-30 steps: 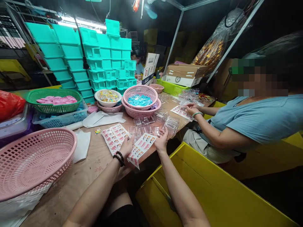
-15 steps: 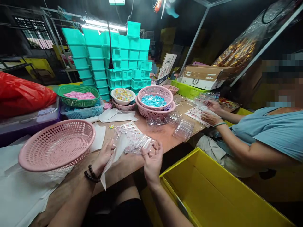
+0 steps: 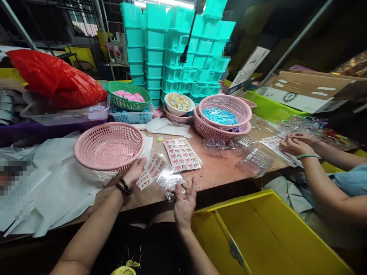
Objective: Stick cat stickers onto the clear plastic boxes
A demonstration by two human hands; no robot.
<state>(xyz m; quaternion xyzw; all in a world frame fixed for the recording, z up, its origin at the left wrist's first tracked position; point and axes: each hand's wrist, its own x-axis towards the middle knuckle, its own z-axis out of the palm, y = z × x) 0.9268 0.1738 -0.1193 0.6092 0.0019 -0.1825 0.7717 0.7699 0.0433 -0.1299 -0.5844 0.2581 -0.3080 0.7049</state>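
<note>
My left hand (image 3: 135, 172), with a dark bead bracelet at the wrist, pinches the edge of a printed sticker sheet (image 3: 151, 169) just in front of the empty pink basket. Beside that sheet lie clear plastic trays (image 3: 169, 178), shiny and partly overlapping it. My right hand (image 3: 184, 208) is palm up at the table edge, fingers apart, close to the trays' near corner; whether its fingertips touch the plastic I cannot tell. A stack of sticker sheets (image 3: 183, 154) with pink and red pictures lies flat behind the trays. A small colourful packet (image 3: 159, 139) is near it.
The pink basket (image 3: 83, 162) stands on white paper sheets (image 3: 54, 191) at left. Baskets of blue pieces (image 3: 219, 116) and more clear trays (image 3: 255, 162) are at right. A yellow box (image 3: 275, 229) sits below the edge. A co-worker's hands (image 3: 298, 143) work at right.
The view has swung left. A white paper sheet by my left hand is gone from there, and the sticker sheet now shows. My right hand's fingers have opened away from the plastic.
</note>
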